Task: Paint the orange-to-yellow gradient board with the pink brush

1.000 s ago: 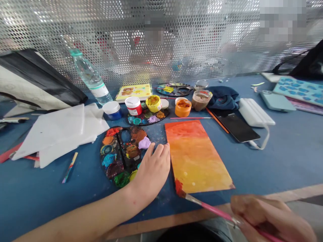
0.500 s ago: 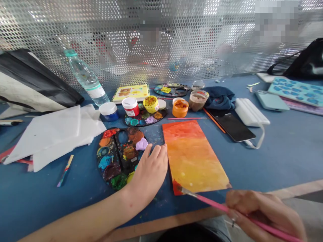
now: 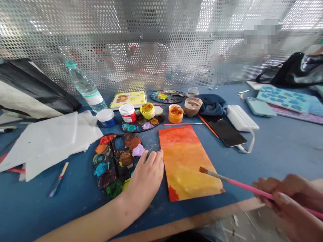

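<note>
My right hand (image 3: pixel 285 195) is closed round the pink handle of a paintbrush (image 3: pixel 234 182). The brush's brown bristles point left and appear above the yellow part of a painting (image 3: pixel 189 161); I cannot tell whether they touch it. The painting blends from red-orange at the top to yellow, with a dark red patch in its lower left corner. My left hand (image 3: pixel 147 176) rests between the painting and a black paint palette (image 3: pixel 114 161), its bent fingers slightly apart and against the painting's left edge. It holds nothing I can see, and its thumb is hidden.
Behind stand paint jars in blue (image 3: pixel 106 118), red (image 3: pixel 127 113), yellow (image 3: pixel 147 111) and orange (image 3: pixel 176 115), plus a cup of brown water (image 3: pixel 192 107). White sheets (image 3: pixel 50 134) and a bottle (image 3: pixel 85 89) lie left. A phone (image 3: pixel 225 131) and power bank (image 3: pixel 242 117) are right.
My right hand has moved right and slightly up, taking the brush tip from the painting's lower left corner toward its right side. My left hand keeps its place by the painting. The view has shifted slightly.
</note>
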The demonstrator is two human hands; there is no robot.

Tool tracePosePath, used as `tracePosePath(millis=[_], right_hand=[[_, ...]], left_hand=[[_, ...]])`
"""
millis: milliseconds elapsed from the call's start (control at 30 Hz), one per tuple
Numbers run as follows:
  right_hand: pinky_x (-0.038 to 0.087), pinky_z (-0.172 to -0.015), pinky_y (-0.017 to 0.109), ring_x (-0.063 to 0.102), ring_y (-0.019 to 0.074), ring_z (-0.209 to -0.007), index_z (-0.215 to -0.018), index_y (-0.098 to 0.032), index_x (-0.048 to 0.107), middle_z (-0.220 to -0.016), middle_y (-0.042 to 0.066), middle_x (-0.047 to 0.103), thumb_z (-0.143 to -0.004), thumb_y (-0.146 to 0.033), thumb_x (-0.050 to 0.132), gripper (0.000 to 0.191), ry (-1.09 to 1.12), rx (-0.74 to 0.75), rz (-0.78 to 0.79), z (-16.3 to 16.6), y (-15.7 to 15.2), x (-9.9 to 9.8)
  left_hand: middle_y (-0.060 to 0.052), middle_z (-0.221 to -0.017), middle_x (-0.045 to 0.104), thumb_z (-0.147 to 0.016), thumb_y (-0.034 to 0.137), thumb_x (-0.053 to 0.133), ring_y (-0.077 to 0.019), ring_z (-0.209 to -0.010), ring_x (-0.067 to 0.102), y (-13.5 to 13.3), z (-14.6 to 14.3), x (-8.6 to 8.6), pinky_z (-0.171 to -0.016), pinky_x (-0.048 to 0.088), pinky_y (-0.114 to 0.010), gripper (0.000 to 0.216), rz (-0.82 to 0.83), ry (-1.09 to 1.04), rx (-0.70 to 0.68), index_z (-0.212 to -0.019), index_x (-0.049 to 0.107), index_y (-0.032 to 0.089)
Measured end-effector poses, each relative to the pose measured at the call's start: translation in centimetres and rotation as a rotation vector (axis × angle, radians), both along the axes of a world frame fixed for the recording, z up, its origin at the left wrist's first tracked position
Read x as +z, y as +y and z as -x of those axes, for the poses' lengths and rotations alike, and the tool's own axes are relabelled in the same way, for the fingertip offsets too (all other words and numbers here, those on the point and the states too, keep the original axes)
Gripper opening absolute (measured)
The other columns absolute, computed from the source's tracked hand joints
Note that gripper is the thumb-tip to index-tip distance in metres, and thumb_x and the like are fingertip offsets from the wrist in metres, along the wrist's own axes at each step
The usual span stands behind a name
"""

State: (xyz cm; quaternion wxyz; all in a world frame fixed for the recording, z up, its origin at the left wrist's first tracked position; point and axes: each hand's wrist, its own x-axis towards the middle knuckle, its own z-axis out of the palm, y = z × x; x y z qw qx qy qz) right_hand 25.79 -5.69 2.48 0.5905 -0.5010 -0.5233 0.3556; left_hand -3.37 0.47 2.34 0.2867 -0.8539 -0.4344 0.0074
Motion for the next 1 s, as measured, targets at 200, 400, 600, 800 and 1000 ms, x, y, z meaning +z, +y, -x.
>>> tracePosePath(millis=[200,400,600,800,1000], right_hand=[[0.028,-0.043,0.028,0.036,0.0147,-0.046,-0.048,-0.022,0.044,-0.044,-0.002,0.036,-0.062,-0.034,0.079,0.039,0.121,-0.001,0.187,-3.4,1.9,-0.9],[0.019,-0.045,0.027,0.03,0.0135,-0.046,-0.047,-0.022,0.043,-0.043,-0.002,0.037,-0.053,-0.036,0.084,0.044,0.212,0.037,0.378,-4.8,3.3,-0.9],[0.014,-0.049,0.029,0.026,0.0147,-0.051,-0.047,-0.022,0.044,-0.046,-0.002,0.034,-0.05,-0.038,0.085,0.044,0.214,0.004,0.42,-4.7,3.4,-0.1],[0.015,-0.048,0.03,0.027,0.0156,-0.05,-0.047,-0.023,0.044,-0.046,-0.001,0.033,-0.053,-0.037,0.083,0.041,0.184,0.04,0.413,-5.3,3.7,-0.5],[0.021,-0.04,0.029,0.03,0.0141,-0.044,-0.045,-0.023,0.043,-0.042,-0.001,0.033,-0.049,-0.04,0.086,0.046,0.169,-0.048,0.303,-6.0,4.2,0.1]], left_hand=[[-0.012,-0.089,0.064,-0.077,-0.001,0.046,-0.024,-0.089,0.055,0.1,-0.1,0.1,-0.083,0.05,-0.041,0.049,-0.034,-0.007,-0.025,-0.124,0.059,0.002],[-0.011,-0.086,0.064,-0.075,0.001,0.047,-0.0235,-0.085,0.054,0.2,-0.2,0.1,-0.081,0.051,-0.04,0.049,-0.065,-0.004,-0.025,-0.122,0.061,0.002],[-0.01,-0.086,0.064,-0.074,0.002,0.049,-0.0236,-0.085,0.054,0.2,-0.1,0.2,-0.081,0.052,-0.04,0.049,-0.082,0.002,-0.031,-0.121,0.062,0.003],[-0.011,-0.087,0.064,-0.076,0.002,0.045,-0.0233,-0.086,0.053,0.2,-0.1,0.0,-0.083,0.051,-0.04,0.048,-0.082,-0.005,-0.034,-0.121,0.062,0.003],[-0.012,-0.088,0.062,-0.076,0.001,0.044,-0.0241,-0.089,0.053,0.2,0.0,-0.1,-0.084,0.051,-0.041,0.05,-0.051,-0.002,-0.024,-0.125,0.059,0.002]])
